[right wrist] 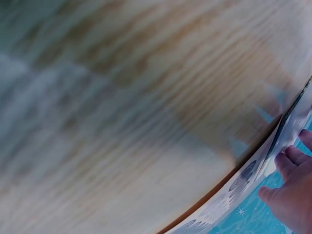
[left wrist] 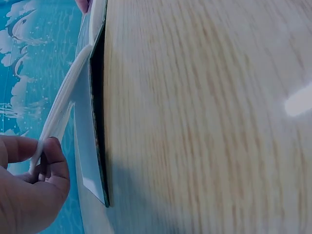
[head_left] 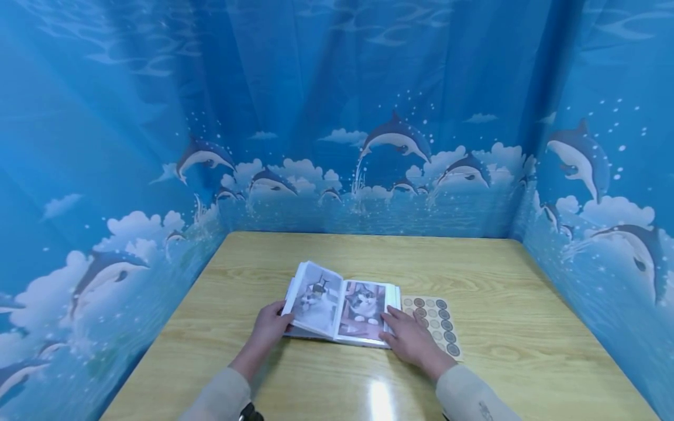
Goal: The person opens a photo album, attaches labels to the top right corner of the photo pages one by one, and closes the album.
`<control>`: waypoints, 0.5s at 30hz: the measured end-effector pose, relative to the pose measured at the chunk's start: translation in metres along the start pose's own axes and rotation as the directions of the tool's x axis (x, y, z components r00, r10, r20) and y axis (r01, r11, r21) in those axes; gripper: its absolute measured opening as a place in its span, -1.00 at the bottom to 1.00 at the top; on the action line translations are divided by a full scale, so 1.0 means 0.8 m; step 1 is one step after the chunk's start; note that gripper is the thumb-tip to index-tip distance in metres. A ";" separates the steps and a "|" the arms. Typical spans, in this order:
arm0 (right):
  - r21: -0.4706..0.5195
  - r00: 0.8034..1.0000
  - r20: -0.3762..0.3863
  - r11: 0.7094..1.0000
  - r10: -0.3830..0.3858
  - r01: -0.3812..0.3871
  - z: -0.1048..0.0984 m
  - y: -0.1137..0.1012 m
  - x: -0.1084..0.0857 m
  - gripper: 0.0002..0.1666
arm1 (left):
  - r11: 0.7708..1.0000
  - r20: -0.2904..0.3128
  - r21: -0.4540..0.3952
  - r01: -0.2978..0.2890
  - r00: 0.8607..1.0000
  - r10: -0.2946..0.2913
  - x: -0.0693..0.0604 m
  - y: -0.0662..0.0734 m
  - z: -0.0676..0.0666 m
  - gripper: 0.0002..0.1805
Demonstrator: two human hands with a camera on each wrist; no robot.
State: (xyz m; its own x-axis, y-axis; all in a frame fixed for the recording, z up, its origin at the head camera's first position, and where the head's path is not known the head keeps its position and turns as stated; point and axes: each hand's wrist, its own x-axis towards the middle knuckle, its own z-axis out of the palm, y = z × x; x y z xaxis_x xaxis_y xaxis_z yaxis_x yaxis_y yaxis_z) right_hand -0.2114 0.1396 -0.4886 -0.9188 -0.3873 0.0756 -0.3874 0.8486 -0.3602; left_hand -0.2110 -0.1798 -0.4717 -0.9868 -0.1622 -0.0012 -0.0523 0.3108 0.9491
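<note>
Board [head_left: 439, 326] partly hidden behind right hand [head_left: 412, 339] touching open album [head_left: 362, 310]

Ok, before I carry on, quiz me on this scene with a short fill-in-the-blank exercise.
1. The left hand pinches raised pages on the ____ side of the open photo album.
2. The photo nearest the right hand shows a ____.
3. In the head view, the card with rows of circles lies to the album's ____.
4. The blue curtain behind the table is printed with leaping ____.

Missing words: left; cat; right; dolphins.
</note>
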 end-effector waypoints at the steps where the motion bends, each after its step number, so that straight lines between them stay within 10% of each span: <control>1: -0.003 1.000 0.000 1.000 -0.001 0.001 0.000 0.000 0.000 -0.38 | 1.000 0.004 0.003 0.006 1.000 -0.006 0.000 -0.001 -0.001 -0.62; 15: -0.011 1.000 0.009 1.000 -0.012 0.012 -0.004 0.002 -0.003 -0.38 | 0.983 0.027 0.181 0.013 0.999 -0.018 -0.004 -0.013 -0.010 -0.59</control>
State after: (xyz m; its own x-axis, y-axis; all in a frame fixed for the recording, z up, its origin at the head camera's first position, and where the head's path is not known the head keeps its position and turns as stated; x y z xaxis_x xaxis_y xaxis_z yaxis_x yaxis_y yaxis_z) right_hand -0.2103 0.1429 -0.4860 -0.9135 -0.4003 0.0719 -0.3991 0.8479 -0.3490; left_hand -0.2062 -0.1902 -0.4794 -0.9894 -0.1425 -0.0268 -0.0918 0.4726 0.8765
